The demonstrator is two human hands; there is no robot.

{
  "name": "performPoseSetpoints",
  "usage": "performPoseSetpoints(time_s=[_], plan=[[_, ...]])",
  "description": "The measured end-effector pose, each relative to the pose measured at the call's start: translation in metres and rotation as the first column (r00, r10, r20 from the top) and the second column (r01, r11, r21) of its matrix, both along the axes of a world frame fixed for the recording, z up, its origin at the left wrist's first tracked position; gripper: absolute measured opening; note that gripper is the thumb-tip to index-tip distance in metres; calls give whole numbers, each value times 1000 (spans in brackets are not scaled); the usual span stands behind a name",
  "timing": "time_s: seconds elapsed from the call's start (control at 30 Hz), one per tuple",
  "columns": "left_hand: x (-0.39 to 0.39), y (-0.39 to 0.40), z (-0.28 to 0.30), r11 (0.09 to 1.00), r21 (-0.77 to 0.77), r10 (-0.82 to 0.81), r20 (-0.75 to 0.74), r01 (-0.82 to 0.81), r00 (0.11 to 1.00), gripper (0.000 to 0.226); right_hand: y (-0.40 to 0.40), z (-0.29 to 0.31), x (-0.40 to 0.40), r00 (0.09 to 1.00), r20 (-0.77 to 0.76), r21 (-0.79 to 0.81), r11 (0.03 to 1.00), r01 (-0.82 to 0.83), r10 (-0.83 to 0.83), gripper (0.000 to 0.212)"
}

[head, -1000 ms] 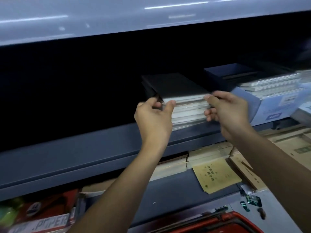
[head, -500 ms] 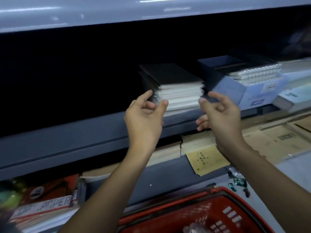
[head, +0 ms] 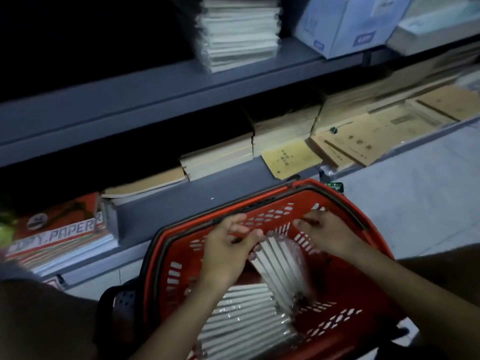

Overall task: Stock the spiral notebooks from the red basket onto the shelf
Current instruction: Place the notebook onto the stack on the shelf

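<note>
The red basket [head: 345, 203] stands on the floor below the shelves. In it, a plastic-wrapped bundle of spiral notebooks [head: 281, 268] stands tilted on edge, and more notebooks [head: 241, 313] lie flat beneath it. My left hand [head: 228, 248] is inside the basket with spread fingers, its fingertips touching the bundle's top left corner. Just right of the bundle, my right hand [head: 330, 235] has its fingers apart and holds nothing. A stack of stocked notebooks [head: 239, 35] rests on the grey shelf [head: 155, 92] above.
Pale blue boxes [head: 345, 24] sit right of the stack. On the lower shelf lie brown paper pads [head: 220, 154], a yellow envelope [head: 288, 158] and cardboard packs [head: 384, 128]. Red copy paper reams [head: 59, 229] are at lower left. Grey floor shows at right.
Both hands left the stack on the shelf and dropped into the red basket. The view swung down from the shelf to the basket.
</note>
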State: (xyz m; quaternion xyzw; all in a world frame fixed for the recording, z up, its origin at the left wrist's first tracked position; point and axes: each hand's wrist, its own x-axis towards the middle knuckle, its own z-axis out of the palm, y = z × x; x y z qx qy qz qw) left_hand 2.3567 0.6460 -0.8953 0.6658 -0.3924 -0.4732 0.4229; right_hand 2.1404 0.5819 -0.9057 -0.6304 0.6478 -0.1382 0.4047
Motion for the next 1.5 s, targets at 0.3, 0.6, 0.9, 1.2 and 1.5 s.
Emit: performPoseSetpoints(time_s=[0.3,0.6,0.9,1.2,1.5], plan=[[2,1,-35,981,161,-117,16,113,993,32,38,-74,-14,990,18,492,860,-132,141,59],[5,2,-44,966,180,-199,66,185,978,28,29,-87,-25,955,-125,502,847,-173,269,42],[8,7,-34,954,203,-238,65,221,969,33,27,-63,-36,871,-478,181,983,-30,115,15],[4,6,9,965,114,-232,-55,237,971,21,31,95,-39,969,-125,-40,977,208,-212,28],[18,12,46,994,-39,-104,-45,102,994,21,71,172,-19,783,463,71,898,434,-415,26]])
